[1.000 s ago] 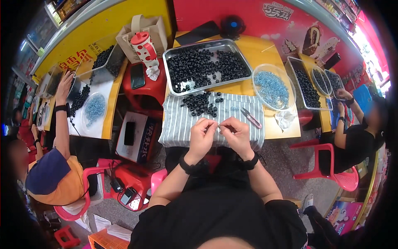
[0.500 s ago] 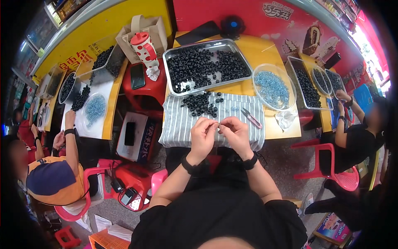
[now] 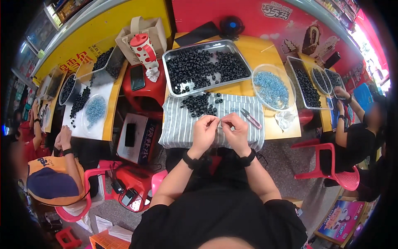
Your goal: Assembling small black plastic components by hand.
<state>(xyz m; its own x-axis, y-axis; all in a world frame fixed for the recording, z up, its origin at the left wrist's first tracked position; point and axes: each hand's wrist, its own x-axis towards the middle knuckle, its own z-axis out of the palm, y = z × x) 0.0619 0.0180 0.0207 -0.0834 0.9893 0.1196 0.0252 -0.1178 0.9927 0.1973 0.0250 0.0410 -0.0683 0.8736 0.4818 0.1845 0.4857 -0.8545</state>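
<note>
My left hand (image 3: pixel 205 133) and my right hand (image 3: pixel 235 133) meet fingertip to fingertip above the near part of a grey-and-white striped cloth (image 3: pixel 176 130). Both are closed in a pinch; what lies between the fingertips is too small to make out. Just beyond my left hand sits a loose pile of black ring-shaped beads (image 3: pixel 199 104) on the cloth. Pink-handled thread snips (image 3: pixel 251 118) lie right of my right hand, beside a few small clear-blue pieces (image 3: pixel 233 110). Each of my wrists wears a black band.
Behind the cloth stands a metal tray (image 3: pixel 168 79) of black beads. A round clear tub (image 3: pixel 292 89) of pale blue pieces is at its right, with crumpled tissue (image 3: pixel 286 120) below. Left, a red stool (image 3: pixel 145 93) bears a phone (image 3: pixel 137 77) and a spotted cup (image 3: pixel 143 47). Co-workers sit on both sides.
My hands have shifted slightly, the fingertips staying together; the small dark thing seen between them before no longer shows. At the left, a co-worker's hands have drawn back from the beads and come together.
</note>
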